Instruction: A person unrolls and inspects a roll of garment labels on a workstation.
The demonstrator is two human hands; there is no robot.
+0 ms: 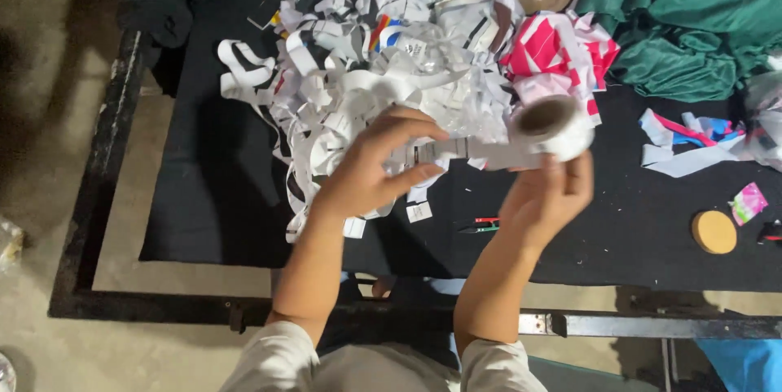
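The person stands at the near edge of the table [212, 221], which is covered with a black cloth, both forearms reaching up over it. The right hand [547, 197] is closed around a roll of white label tape [558, 125], gripping it from below with the fingers wrapped up the side. The roll lies on its side, held above the middle of the table: its brown cardboard core faces toward the left and a little toward the wearer, so the axis of the roll runs roughly along the table's length.

From the roll a flat strip of tape [481, 152] runs out to the left, nearly level and parallel with the near edge, its long axis pointing straight across to the left hand [371, 168]. That hand pinches the free end of the strip between thumb and curled fingers, so the strip is stretched between the two hands.

Behind the hands, toward the far edge, sits a big tangled heap of white paper strips [366, 58], with a bundle of pink-and-white strips [554, 54] just beside it on the right. Green fabric [692, 17] is bunched in the far right corner. On the black cloth near the right hand lies a small red and green clipper [482, 225], and further right, well apart, a round cork-coloured disc [714, 232].
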